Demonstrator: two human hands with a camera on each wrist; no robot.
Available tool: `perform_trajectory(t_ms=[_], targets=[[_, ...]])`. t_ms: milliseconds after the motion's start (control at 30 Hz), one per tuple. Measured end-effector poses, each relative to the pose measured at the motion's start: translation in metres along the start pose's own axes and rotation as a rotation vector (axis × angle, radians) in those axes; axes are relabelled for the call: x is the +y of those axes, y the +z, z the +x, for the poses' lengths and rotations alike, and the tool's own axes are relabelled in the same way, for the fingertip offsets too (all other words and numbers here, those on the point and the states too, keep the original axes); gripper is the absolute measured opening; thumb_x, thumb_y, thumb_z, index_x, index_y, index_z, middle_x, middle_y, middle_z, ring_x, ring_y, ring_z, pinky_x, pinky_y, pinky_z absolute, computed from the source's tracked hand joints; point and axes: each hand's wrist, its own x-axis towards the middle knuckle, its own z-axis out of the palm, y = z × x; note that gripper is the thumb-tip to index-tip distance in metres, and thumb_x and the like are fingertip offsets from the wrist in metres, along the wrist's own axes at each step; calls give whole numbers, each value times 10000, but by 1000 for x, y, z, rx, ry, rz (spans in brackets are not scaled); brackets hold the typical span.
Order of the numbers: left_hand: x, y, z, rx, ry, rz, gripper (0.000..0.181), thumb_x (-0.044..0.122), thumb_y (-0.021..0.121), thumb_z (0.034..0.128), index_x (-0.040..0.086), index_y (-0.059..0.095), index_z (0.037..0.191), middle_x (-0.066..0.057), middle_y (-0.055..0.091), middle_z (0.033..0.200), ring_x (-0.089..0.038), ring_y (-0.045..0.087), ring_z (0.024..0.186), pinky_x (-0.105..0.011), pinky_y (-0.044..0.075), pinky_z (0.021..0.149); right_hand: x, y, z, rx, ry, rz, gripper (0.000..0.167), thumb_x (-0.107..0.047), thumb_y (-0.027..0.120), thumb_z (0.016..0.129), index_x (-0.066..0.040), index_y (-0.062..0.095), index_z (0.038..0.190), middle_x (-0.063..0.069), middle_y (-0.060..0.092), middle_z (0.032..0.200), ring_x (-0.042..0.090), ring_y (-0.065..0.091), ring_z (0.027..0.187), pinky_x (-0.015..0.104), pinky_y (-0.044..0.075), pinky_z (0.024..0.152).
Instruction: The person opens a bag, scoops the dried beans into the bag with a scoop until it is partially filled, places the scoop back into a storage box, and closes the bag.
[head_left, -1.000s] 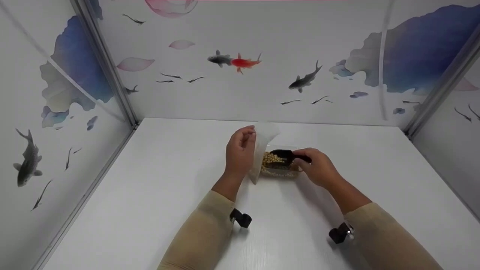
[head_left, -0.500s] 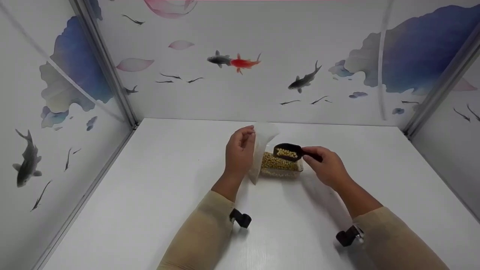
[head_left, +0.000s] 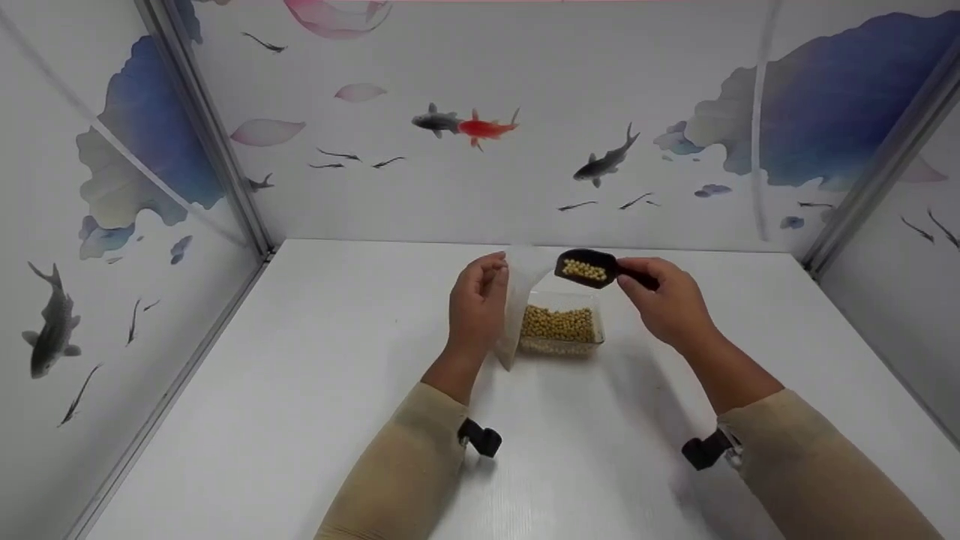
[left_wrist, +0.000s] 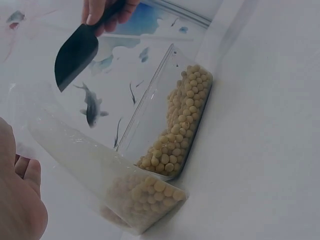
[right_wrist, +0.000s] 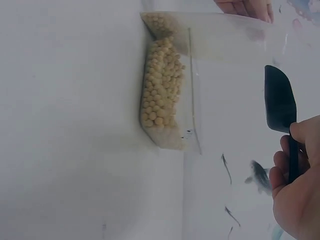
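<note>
In the head view my right hand (head_left: 670, 304) grips the handle of a black scoop (head_left: 611, 265), raised above and behind a clear plastic box (head_left: 599, 321). Yellow soybeans (head_left: 559, 325) lie in the box, and a small load of them sits in the scoop. My left hand (head_left: 478, 300) holds a translucent plastic bag (head_left: 516, 315) by its upper edge, just left of the box. Soybeans fill the bottom corner of the bag (left_wrist: 80, 150) in the left wrist view. From the right wrist side, the scoop (right_wrist: 280, 100) is near the bag's top but apart from it.
Everything stands on a white table (head_left: 337, 390). A white back wall (head_left: 487, 202) with printed fish rises behind it, and side panels with metal posts (head_left: 214, 142) flank it. A small black camera mount (head_left: 480, 437) is strapped to each sleeve.
My right hand has lifted the scoop out of the soybeans in the box, upward and slightly right, carrying a load of them. The left hand and bag have hardly moved.
</note>
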Motion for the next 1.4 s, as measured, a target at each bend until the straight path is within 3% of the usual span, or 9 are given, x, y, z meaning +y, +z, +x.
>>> perform_trajectory(t_ms=[200, 500, 633, 1200, 1400], targets=[[-1, 0, 0, 8, -8, 14, 201, 292, 567, 1128, 185, 667, 1267, 52, 664, 1449, -130, 643, 1314, -332, 554, 1124, -26, -8, 8, 27, -82, -51, 374, -260, 622, 1102, -115, 660, 1444, 156, 628, 1435, 348, 606, 1329, 539, 547, 1107], [-1, 1, 2, 3, -1, -15, 203, 293, 572, 1127, 180, 665, 1268, 49, 657, 1457, -140, 642, 1317, -341, 555, 1122, -57, -10, 20, -8, -307, -271, 331, -157, 630, 1090, -88, 691, 1408, 133, 680, 1362, 353, 617, 1293, 566, 544, 1083], [-1, 0, 2, 4, 16, -27, 215, 278, 577, 1125, 153, 669, 1274, 27, 658, 1456, -157, 655, 1290, -356, 563, 1106, -63, -8, 22, -7, -362, -318, 320, -137, 637, 1082, -66, 701, 1387, 146, 696, 1329, 370, 611, 1273, 568, 542, 1054], [0, -2, 2, 48, -10, -1, 210, 273, 572, 1122, 166, 676, 1271, 53, 674, 1439, -128, 655, 1285, -337, 554, 1123, -61, -6, 22, 5, -401, -325, 314, -114, 656, 1068, -62, 712, 1372, 154, 708, 1314, 381, 608, 1282, 575, 525, 1075], [2, -3, 2, 54, -7, -18, 207, 263, 570, 1124, 157, 677, 1268, 35, 679, 1436, -147, 649, 1299, -362, 552, 1129, -45, -12, 21, 22, -329, -264, 326, -133, 652, 1075, -78, 703, 1391, 150, 692, 1343, 366, 621, 1278, 582, 538, 1073]])
